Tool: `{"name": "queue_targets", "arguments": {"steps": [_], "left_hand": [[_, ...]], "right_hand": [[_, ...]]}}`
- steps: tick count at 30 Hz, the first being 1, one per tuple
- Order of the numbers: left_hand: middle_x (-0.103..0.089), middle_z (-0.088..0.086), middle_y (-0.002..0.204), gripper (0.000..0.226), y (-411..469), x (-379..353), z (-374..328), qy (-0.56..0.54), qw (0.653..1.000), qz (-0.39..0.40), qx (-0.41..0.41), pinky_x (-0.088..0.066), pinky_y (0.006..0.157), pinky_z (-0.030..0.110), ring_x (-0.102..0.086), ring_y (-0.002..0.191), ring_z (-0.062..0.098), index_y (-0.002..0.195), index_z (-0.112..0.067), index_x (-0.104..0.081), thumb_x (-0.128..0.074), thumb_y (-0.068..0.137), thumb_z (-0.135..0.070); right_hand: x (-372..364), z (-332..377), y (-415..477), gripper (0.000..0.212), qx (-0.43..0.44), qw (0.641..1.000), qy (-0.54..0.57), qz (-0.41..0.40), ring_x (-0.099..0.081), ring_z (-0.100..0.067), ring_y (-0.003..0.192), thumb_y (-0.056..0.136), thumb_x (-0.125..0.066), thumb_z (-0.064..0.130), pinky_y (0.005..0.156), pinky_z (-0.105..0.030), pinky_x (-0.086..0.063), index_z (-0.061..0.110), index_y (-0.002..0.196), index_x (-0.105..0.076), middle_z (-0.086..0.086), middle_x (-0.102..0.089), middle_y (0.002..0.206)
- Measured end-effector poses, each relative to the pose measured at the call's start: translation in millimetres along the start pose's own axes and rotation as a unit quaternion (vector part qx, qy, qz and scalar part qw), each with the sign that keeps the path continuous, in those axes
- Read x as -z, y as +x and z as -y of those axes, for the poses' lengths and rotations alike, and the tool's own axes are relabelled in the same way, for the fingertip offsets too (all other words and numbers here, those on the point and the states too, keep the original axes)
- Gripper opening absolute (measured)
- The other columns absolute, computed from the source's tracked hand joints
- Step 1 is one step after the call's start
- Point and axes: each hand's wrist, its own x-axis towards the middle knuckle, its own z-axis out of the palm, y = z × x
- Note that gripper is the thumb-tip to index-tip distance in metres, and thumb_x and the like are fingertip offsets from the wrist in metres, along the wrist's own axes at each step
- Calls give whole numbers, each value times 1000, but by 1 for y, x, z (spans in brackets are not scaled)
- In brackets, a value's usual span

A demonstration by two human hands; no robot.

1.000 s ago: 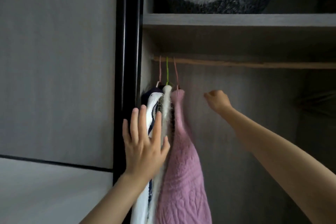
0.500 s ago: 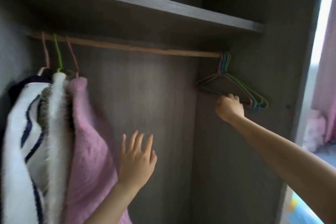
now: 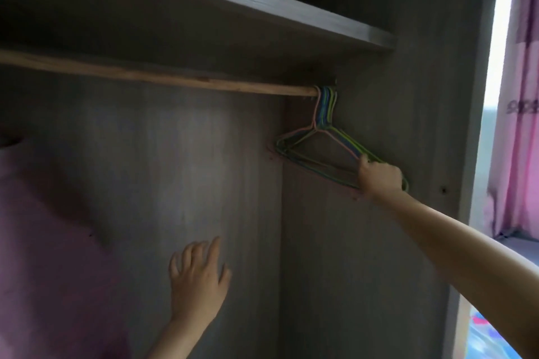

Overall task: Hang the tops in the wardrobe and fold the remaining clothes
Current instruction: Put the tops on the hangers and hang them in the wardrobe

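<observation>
The bunch of hangers [image 3: 325, 108], at the right end of the rod [image 3: 175, 80], is gripped at its lower corner by the right hand [image 3: 379, 179]. One hanger should be singled out and unhooked upward. The left hand [image 3: 198, 280] is held loosely spread and empty at lower centre; a pink top [image 3: 52, 242] hangs at lower left.

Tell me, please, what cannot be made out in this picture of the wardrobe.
Head view only:
How many hangers: they overlap in a bunch, and the right hand gripping them covers one corner.
Pink garment: blurred, cut off by the left edge; its hanger is out of frame.
What lies on the shelf: cut off by the top edge.
</observation>
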Motion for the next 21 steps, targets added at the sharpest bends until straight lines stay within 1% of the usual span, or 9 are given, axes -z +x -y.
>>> {"name": "queue_targets", "arguments": {"steps": [3,5,8,11,15,17,18,19,21], "left_hand": [[-67,14,89,49,10,-21,-9,-1,1000,-10,10,-49,74,54,-44,94,27,111,-14,-50,-39,70,-38],[-67,14,88,50,17,-29,-18,-1,1000,-13,14,-49,73,54,-44,93,27,106,-9,-60,-39,70,-36],[-68,15,87,52,25,-42,-33,-2,1000,-5,9,-49,73,54,-52,92,30,101,-5,-67,-38,71,-36],[-67,16,87,50,34,-51,-42,-24,1000,8,4,-49,74,54,-61,87,34,105,-8,-62,-39,71,-36],[-66,18,95,53,42,-59,-46,-52,999,-6,-13,-49,77,50,-46,96,30,116,-13,-46,-39,71,-39],[-61,24,108,62,45,-62,-46,-55,998,-1,-22,-49,76,53,-47,104,35,125,-11,-42,-52,71,-41],[-58,28,113,72,48,-62,-45,-57,998,3,-23,-49,75,55,-49,107,41,128,-10,-41,-67,68,-39],[-55,31,116,85,51,-64,-43,-61,998,10,-21,-49,74,58,-51,108,45,131,-10,-40,-81,60,-34],[-52,36,119,103,56,-65,-44,-69,997,28,-16,-48,75,61,-53,106,51,132,-8,-38,-91,47,-27]], "right_hand": [[-6,-8,16,37,17,999,-31,14,-58,-30,113,94,-39,7,85,-34,-46,4,131,-40,-12,-60,123],[-8,-10,20,32,33,999,-30,20,-58,-30,113,94,-39,9,84,-33,-45,7,124,-50,-12,-61,122],[-5,-13,23,27,34,999,15,1,-60,-33,107,96,-40,15,79,-33,-45,8,118,-54,-16,-63,116],[1,-14,26,25,56,997,42,-30,-61,-36,101,98,-34,15,74,-35,-44,7,116,-49,-19,-64,110],[5,-13,23,32,60,994,74,-61,-61,-39,98,102,-29,29,69,-36,-38,6,115,-47,-23,-64,106],[6,-11,18,35,54,993,76,-74,-60,-40,98,102,-29,33,67,-37,-37,6,116,-47,-23,-64,106],[9,-8,16,35,47,993,81,-78,-59,-41,98,102,-30,34,66,-37,-35,6,116,-47,-24,-63,106],[12,-4,15,35,38,992,86,-82,-59,-41,99,102,-30,34,66,-37,-33,6,115,-48,-24,-63,107],[21,3,13,34,23,988,116,-96,-57,-42,98,102,-31,33,66,-37,-31,5,111,-48,-26,-61,106]]}}
